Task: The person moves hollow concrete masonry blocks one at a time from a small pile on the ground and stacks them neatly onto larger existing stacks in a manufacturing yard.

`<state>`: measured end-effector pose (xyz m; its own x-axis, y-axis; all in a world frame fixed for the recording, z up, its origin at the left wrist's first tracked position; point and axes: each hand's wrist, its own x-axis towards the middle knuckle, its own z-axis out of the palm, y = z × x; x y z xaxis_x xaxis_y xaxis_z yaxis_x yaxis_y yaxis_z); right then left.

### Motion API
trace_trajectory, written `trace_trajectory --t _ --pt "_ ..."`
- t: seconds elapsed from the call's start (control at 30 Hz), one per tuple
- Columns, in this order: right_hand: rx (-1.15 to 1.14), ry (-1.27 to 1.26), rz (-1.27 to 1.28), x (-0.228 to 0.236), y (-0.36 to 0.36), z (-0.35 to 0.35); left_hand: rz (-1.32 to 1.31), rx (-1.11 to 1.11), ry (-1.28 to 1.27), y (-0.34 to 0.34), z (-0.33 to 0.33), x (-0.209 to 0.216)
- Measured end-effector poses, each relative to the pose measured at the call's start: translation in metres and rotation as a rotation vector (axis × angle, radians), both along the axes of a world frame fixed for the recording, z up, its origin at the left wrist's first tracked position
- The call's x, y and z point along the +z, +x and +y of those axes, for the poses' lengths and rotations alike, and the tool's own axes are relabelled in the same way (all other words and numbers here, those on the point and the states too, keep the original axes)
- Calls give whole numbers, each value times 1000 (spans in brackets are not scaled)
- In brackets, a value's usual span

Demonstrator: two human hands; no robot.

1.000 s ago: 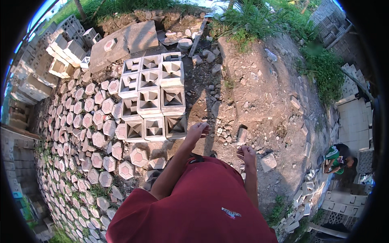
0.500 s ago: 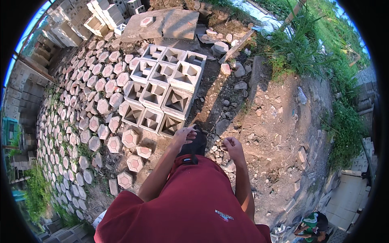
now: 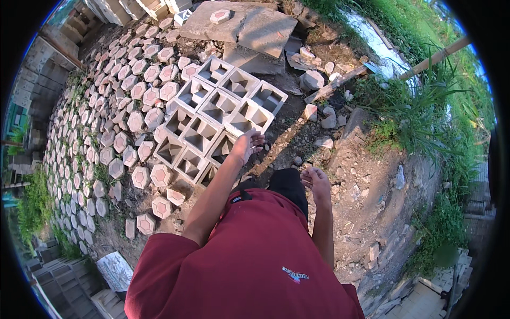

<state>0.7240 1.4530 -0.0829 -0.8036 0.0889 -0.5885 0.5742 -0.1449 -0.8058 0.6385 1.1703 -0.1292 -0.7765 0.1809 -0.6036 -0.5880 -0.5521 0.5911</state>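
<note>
My left hand (image 3: 249,144) is held out in front of the right edge of a group of hollow concrete blocks (image 3: 217,106). Its fingers are loosely apart with nothing in them, and I cannot make out any contact with the blocks. The grey blocks stand packed in rows, their square openings showing slanted inner faces. Over the stony dirt to the right hangs my right hand (image 3: 315,179), fingers relaxed and slightly bent, with nothing visible in it. Below the hands, a dark trouser leg (image 3: 289,186) shows past my red shirt.
Hexagonal pavers (image 3: 121,141) with reddish centres cover the ground on the left. At the back lies a cracked concrete slab (image 3: 239,24) bearing one paver. A wooden plank (image 3: 337,84) and rubble (image 3: 312,81) lie beyond the blocks. Tall grass (image 3: 419,101) grows at right.
My view has turned, so the blocks look tilted. My left hand has gone forward along their right edge; my right hand has shifted slightly. The person at lower right is out of view.
</note>
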Motion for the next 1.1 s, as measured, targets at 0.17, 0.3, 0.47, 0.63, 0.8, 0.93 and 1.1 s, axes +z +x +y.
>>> trace_trajectory --t 0.17,0.3,0.47,0.63,0.8,0.93,1.1 --pt "206 6 -69 -6 -102 -8 -257 374 139 -52 -5 -70" --pt "390 33 -136 -30 -194 -5 -387 462 76 -100 6 -123" --pt "707 128 -203 -87 -306 -23 -468 577 -77 -141 19 -208" --pt "1111 342 -158 -184 -387 -44 -653 809 -134 -170 34 -227" --pt "1423 602 119 -218 -422 -84 -656 962 -566 -179 47 -252" --pt "1262 429 -189 -246 -430 -91 -814 940 -633 -194 51 -257" --pt "1427 381 -137 -252 -438 -100 -808 1042 -622 -198 54 -270"
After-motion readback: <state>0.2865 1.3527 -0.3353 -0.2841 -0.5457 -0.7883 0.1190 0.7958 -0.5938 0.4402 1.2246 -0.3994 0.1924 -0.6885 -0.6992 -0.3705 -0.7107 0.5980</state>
